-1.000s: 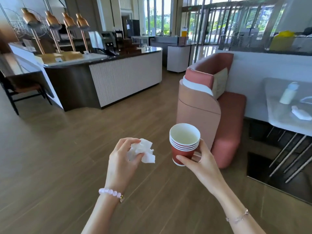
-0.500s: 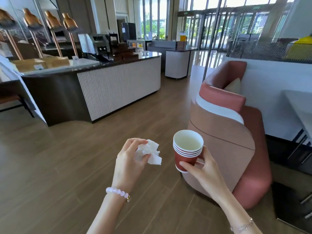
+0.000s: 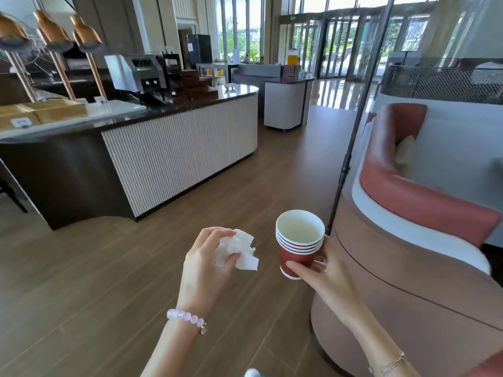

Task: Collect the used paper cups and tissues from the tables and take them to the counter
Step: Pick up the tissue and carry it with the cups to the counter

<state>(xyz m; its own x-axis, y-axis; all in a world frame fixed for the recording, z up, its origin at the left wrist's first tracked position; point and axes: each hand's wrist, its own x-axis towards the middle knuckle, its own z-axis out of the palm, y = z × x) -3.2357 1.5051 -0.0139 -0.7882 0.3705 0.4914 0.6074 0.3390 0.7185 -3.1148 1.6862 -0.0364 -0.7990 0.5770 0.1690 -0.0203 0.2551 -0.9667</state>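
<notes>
Head view: low and right of centre in the frame, a stack of red paper cups (image 3: 299,244) nested one inside another sits upright in the right hand (image 3: 325,276), whose fingers (image 3: 298,268) are curled shut around the lower wall, thumb across the front. Nesting them lets one hand carry the lot, and keeping the stack level likely guards against any dregs spilling. Just left of it, not touching, the left hand (image 3: 204,270) has its fingers closed over crumpled white tissues (image 3: 236,251), balled up so nothing flutters loose; a bead bracelet (image 3: 187,318) circles that wrist. Both hands are full, so the collecting looks done and the carry is what remains. The bench (image 3: 174,156), with its ribbed white front and dark top, fills the upper left, well apart from the hands across open wood floor (image 3: 89,281). A rounded pink armchair (image 3: 408,240) crowds the right side, with a thin black pole (image 3: 351,148) just beside it; neither blocks the way.
</notes>
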